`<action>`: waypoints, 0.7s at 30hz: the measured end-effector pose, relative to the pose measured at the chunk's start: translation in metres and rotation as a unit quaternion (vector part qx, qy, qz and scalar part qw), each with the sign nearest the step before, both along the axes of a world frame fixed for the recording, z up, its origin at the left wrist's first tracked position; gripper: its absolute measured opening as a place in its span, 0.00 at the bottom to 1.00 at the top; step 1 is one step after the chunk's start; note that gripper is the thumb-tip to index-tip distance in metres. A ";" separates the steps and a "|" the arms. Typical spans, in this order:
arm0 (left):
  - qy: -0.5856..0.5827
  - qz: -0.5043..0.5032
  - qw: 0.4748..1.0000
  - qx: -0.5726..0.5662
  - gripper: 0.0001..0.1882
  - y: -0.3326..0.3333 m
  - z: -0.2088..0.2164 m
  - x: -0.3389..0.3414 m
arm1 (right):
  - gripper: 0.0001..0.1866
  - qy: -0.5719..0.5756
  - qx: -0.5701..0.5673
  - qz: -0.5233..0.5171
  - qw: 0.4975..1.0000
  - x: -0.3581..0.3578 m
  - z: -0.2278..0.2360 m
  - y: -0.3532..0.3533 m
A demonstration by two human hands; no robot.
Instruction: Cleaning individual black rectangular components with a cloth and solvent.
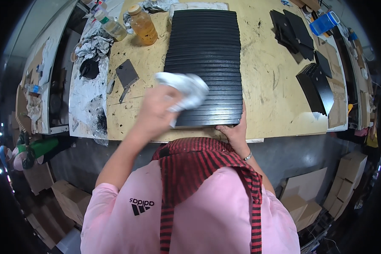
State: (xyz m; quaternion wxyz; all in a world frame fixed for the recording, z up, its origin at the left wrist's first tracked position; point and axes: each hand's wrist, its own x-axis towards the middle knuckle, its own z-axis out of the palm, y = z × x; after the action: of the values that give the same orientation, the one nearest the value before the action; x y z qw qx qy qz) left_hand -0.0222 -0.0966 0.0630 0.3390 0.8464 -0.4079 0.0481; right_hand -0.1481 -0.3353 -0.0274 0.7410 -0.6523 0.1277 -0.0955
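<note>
A long row of thin black panels (205,46), packed edge to edge, lies on the table in front of me. My left hand (155,108) is closed around a crumpled white cloth (191,88), slightly blurred, over the left part of the row near its close end. I cannot tell whether the cloth touches the panels. At the near right corner, my right hand (236,133) grips the row, thumb at the front edge and fingers along the right side. Those fingers are partly hidden.
The stained yellowish table (266,84) bears a jar of amber liquid (144,25), a green-capped bottle (111,26), a putty knife-like tool (126,78) and crumpled grey sheeting (93,46). Loose black panels (291,31) and a black stack (315,86) lie right. Another person (29,154) is at far left.
</note>
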 end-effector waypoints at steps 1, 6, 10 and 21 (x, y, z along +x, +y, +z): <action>0.047 -0.038 0.993 0.106 0.16 -0.014 0.016 -0.004 | 0.66 0.008 -0.006 0.002 1.000 0.001 0.004 -0.002; 0.564 0.143 0.745 -0.328 0.13 0.050 0.001 0.033 | 0.54 -0.007 -0.127 0.026 0.992 -0.003 0.022 -0.036; 0.523 0.084 0.724 -0.442 0.17 0.068 -0.022 0.047 | 0.40 -0.078 -0.151 -0.048 0.984 0.025 0.071 -0.047; 0.566 0.094 0.580 -0.579 0.25 0.062 -0.022 0.047 | 0.22 -0.113 -0.496 0.282 0.814 0.178 0.123 0.114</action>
State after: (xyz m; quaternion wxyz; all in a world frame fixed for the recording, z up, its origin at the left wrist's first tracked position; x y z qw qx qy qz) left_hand 0.0253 -0.0346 0.0407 0.9126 0.3601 0.0631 -0.1830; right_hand 0.0296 -0.2209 0.0953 0.3210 -0.9232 -0.2114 -0.0054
